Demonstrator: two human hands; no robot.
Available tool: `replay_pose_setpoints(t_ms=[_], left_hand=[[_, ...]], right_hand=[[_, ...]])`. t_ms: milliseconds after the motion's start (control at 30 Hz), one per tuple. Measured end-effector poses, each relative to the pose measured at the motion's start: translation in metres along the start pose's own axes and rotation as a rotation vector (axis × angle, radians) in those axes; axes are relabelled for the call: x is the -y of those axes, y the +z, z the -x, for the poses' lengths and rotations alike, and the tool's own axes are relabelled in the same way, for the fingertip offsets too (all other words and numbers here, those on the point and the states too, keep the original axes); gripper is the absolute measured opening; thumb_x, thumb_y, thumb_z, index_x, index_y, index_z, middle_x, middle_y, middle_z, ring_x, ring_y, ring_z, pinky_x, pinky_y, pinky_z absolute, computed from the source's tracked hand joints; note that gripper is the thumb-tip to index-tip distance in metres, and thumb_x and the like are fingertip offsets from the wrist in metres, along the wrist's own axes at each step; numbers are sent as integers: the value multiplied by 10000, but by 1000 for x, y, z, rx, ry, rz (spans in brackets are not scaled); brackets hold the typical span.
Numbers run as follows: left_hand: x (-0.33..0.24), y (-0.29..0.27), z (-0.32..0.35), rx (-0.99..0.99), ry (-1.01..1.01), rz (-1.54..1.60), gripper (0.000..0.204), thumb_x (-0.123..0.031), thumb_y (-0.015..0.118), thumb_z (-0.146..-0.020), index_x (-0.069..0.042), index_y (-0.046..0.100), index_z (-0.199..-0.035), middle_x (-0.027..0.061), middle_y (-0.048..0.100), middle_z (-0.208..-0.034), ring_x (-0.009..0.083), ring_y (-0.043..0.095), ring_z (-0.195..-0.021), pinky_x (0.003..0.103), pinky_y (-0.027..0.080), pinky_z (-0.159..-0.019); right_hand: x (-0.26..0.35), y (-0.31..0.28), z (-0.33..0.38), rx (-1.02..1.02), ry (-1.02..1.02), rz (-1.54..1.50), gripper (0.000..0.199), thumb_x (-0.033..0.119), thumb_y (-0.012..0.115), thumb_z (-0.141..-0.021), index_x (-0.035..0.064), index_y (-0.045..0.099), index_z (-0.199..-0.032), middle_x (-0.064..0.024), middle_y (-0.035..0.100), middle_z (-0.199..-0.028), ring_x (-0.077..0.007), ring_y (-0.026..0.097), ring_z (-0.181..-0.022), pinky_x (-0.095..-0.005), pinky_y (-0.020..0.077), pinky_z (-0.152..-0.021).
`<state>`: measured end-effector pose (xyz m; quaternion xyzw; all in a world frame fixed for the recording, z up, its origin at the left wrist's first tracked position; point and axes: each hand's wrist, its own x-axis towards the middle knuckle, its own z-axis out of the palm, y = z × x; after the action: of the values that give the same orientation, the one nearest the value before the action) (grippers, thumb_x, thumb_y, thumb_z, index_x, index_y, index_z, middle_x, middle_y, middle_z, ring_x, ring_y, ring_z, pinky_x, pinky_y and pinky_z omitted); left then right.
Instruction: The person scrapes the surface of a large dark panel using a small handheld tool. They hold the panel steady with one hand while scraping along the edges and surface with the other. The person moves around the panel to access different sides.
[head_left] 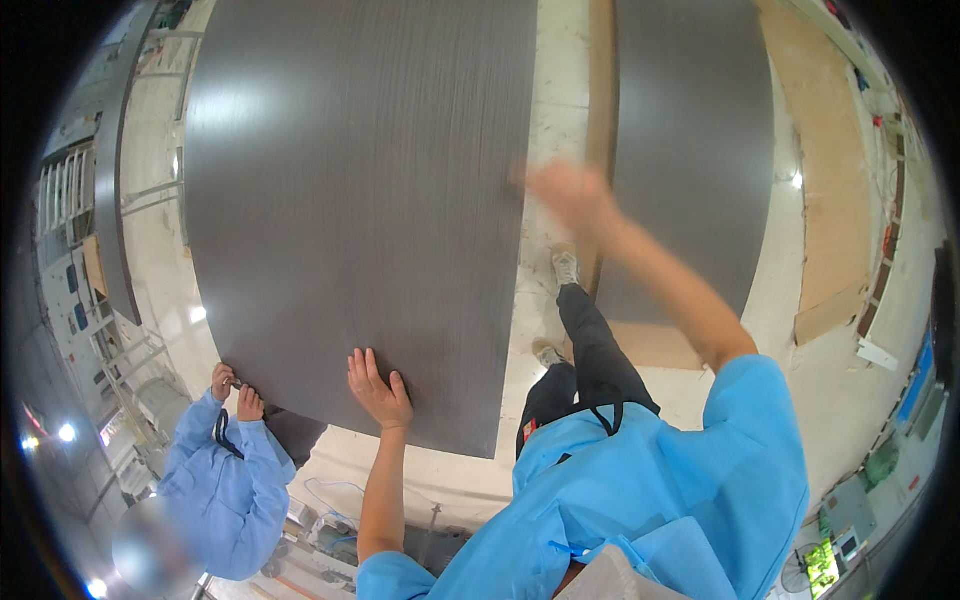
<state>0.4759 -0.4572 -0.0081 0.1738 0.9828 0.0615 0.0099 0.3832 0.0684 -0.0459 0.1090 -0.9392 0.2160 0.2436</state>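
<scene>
A large dark grey-brown panel [350,220] with fine lengthwise grain spreads out in front of me. My left hand [380,392] lies flat on its near part, fingers spread and holding nothing. At the panel's right edge is my right hand [572,195], blurred by motion. Its fingers look closed, with a small dark smear at their tips; what they hold I cannot make out.
A second dark panel [690,150] lies to the right over brown cardboard [825,180]. At the panel's near left corner, a co-worker in light blue [225,480] holds a small dark tool [236,383]. Racks [140,350] stand at far left.
</scene>
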Motion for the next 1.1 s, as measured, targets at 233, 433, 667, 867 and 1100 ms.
replay_pose_setpoints(t_ms=[233, 433, 667, 867, 1100], left_hand=[[-4, -1, 4, -5, 9, 23, 659, -466, 438, -1148, -95, 390, -1691, 168, 389, -1743, 418, 298, -1638, 626, 219, -1315], [-13, -5, 4, -3, 7, 43, 648, -442, 463, -1143, -100, 404, -1690, 174, 397, -1741, 430, 305, -1635, 608, 221, -1316], [-12, -4, -3, -70, 24, 56, 646, -421, 528, -1117, -108, 446, -1677, 161, 430, -1729, 396, 338, -1628, 596, 225, -1317], [-7, -4, 0, -107, 17, 86, 625, -434, 536, -1112, -159, 467, -1669, 129, 447, -1720, 353, 351, -1627, 574, 216, -1333], [-5, 12, 1, -230, 58, 111, 611, -484, 531, -1106, -202, 489, -1646, 83, 462, -1716, 315, 349, -1629, 537, 213, -1342]], right_hand=[[-182, 32, -136, -323, 479, -286, 265, 247, 683, -1077, 43, 778, -1217, -175, 766, -1018, -345, 723, -916, -428, 550, -832], [-158, 33, -101, -244, 551, -446, 273, 246, 688, -1075, 8, 777, -1175, -140, 746, -935, -255, 677, -820, -385, 535, -785], [-42, 32, -1, -105, 476, -344, 263, 229, 702, -1064, 31, 773, -1223, -129, 752, -947, -280, 688, -829, -389, 533, -779], [140, 16, 105, -79, 427, -406, 325, 108, 752, -1017, 146, 799, -1336, -98, 751, -931, -246, 700, -842, -357, 560, -753], [315, 4, 228, -79, 280, -431, 413, 25, 773, -929, 133, 795, -1327, -78, 752, -922, -254, 696, -815, -380, 569, -692]])
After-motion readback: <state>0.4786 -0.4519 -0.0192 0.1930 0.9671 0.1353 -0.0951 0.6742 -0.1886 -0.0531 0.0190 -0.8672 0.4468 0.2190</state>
